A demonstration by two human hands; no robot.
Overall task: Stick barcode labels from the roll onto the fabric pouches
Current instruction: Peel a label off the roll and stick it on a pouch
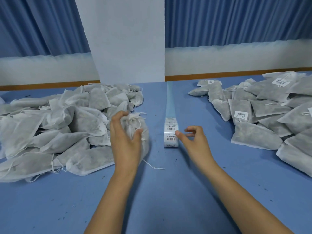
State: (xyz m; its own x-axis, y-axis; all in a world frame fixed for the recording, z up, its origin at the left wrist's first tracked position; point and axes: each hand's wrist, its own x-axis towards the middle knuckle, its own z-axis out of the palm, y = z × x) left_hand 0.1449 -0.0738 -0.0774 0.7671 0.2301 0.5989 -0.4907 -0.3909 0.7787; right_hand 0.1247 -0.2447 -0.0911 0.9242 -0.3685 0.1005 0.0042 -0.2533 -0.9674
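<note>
Hands flank the label roll (171, 132): left hand (125, 138) grips one fabric pouch (141, 132), right hand (194, 143) holds nothing.
Head view: the gripped pouch sits at the 3 o'clock edge of the unlabelled pile (59, 130). The right hand's thumb and forefinger are apart, with the thumb tip touching the roll's 3 o'clock edge. The backing strip (170, 98) runs toward 12 o'clock. A labelled pile (270, 112) lies at 2 o'clock. Bare desk (168, 196) spans the lane between the piles and at 6 o'clock.

Barcode labels (170, 128) on the roll (171, 140) and right-hand pouches (240, 105) carry unreadable print.
</note>
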